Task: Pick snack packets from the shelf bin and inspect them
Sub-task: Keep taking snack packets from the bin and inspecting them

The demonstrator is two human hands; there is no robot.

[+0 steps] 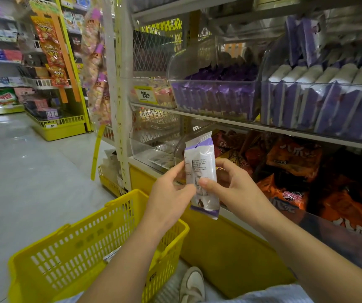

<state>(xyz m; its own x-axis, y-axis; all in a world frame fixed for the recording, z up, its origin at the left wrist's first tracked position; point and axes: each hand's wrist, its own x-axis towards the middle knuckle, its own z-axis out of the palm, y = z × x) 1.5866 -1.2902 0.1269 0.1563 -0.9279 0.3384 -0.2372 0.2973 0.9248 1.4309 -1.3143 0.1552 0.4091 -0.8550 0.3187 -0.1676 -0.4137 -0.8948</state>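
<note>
A white and purple snack packet [202, 162] stands upright in front of the lower shelf, its printed back side facing me. My left hand [167, 193] pinches its left edge with thumb and fingers. My right hand [230, 184] grips its right side, the thumb pressed on the packet's front. On the shelf above, a clear bin [320, 106] holds a row of the same white and purple packets, and a second clear bin [213, 97] is filled with darker purple packets.
A yellow shopping basket [88, 250] sits on the floor below my left arm. Orange snack bags [293, 158] fill the lower shelf to the right. A clear bin [149, 147] stands at its left end. An aisle floor [22, 171] and other shelves lie to the left.
</note>
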